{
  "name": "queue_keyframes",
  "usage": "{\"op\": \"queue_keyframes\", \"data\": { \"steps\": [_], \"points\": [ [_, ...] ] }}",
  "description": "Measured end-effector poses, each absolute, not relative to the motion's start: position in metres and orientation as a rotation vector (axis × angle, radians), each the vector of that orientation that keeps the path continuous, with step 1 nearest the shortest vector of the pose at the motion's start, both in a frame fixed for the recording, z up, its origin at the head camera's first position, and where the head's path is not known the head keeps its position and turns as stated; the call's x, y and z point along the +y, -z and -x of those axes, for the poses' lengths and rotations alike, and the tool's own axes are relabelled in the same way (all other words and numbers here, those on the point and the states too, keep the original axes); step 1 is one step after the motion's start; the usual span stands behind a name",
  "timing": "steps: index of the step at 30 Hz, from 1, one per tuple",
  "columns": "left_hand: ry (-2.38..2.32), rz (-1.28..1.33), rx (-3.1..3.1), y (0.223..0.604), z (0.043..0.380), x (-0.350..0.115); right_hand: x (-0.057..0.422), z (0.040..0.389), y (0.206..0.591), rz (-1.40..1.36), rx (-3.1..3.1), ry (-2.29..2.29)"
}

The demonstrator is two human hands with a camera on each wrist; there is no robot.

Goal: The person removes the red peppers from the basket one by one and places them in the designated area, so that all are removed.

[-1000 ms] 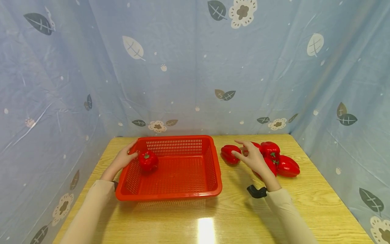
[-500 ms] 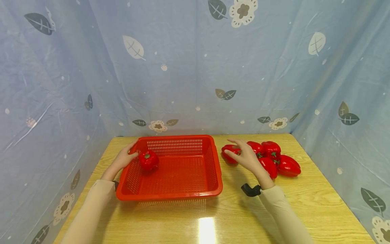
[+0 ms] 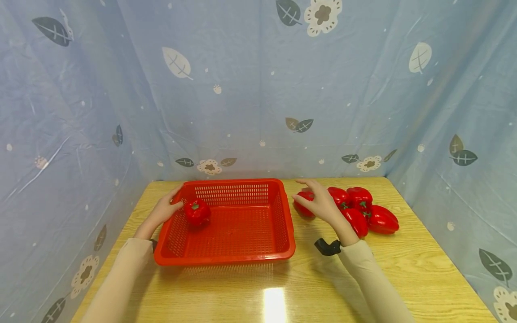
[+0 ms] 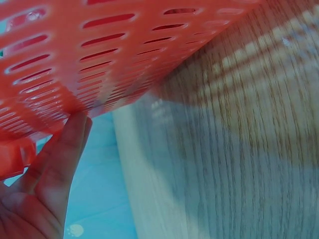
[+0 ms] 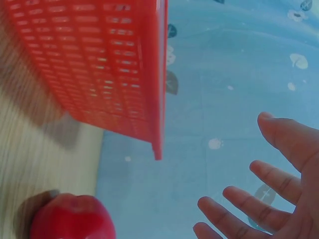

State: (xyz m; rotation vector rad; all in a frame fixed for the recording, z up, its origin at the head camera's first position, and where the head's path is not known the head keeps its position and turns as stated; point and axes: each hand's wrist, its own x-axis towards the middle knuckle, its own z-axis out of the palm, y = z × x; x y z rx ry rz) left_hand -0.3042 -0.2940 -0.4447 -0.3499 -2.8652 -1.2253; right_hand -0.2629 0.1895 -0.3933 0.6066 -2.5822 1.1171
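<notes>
A red plastic basket [image 3: 226, 260] with slotted walls stands on the left half of the table. At its left rim my left hand [image 3: 162, 211] grips the side; in the left wrist view its fingers [image 4: 62, 164] lie against the outer wall. One red bell pepper [image 3: 197, 212] sits inside, close to that hand. My right hand [image 3: 319, 204], fingers spread and holding nothing, hovers right of the basket, partly covering another bell pepper [image 3: 303, 211]. In the right wrist view this pepper [image 5: 72, 219] is on the table below the hand, apart from it.
Several more red bell peppers [image 3: 383, 220] lie clustered to the right of my right hand. The wooden table [image 3: 226, 296] meets blue patterned curtains [image 3: 242, 103] at the back and sides. A black strap piece [image 3: 328, 247] sticks out from my right wrist.
My right hand has moved left, from over the pepper cluster towards the basket, its fingers still apart. The left hand, basket and peppers stay where they were.
</notes>
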Motion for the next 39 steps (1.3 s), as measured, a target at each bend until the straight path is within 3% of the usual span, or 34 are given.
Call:
{"op": "queue_keyframes", "data": {
  "steps": [39],
  "points": [
    [1.202,0.337,-2.873,0.442,0.303,-0.29,0.13,0.282,0.373,-0.74,-2.602,-1.252]
  ]
}}
